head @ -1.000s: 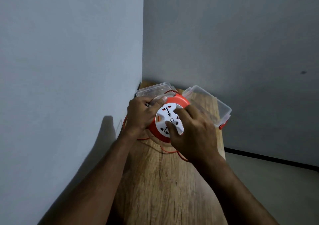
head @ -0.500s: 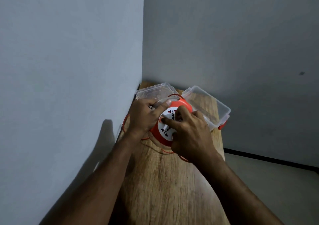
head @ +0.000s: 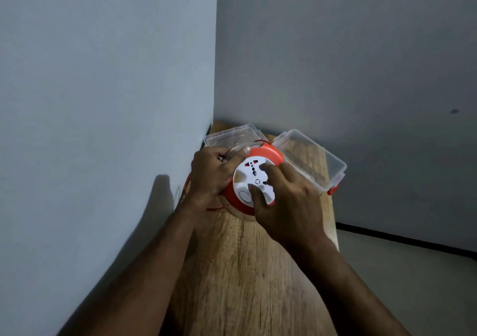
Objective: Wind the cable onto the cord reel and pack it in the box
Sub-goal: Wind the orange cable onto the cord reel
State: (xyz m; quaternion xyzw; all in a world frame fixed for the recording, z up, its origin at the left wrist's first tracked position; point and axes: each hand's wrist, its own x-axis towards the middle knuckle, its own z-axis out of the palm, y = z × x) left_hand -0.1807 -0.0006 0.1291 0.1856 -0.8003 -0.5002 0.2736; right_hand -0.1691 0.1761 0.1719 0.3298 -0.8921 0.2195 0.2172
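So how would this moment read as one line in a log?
step: winding cable | left hand: grips reel edge | right hand: fingers on white face | loose cable: beside reel | box: open, behind reel

Glossy plastic cord reel [head: 254,162] (clear plastic box [head: 313,156]), matt wood table [head: 247,271].

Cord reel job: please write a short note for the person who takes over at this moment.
Left hand: grips the reel by its orange rim.
Right hand: fingers on the white socket face, turning it.
Cable: red, some loose loops hang off the left edge of the table; how much is wound cannot be seen.
Box: clear, open, empty, behind the reel on the right. Lid: lies behind the reel on the left.
Left to do: finish winding, put the reel in the box, close the lid.
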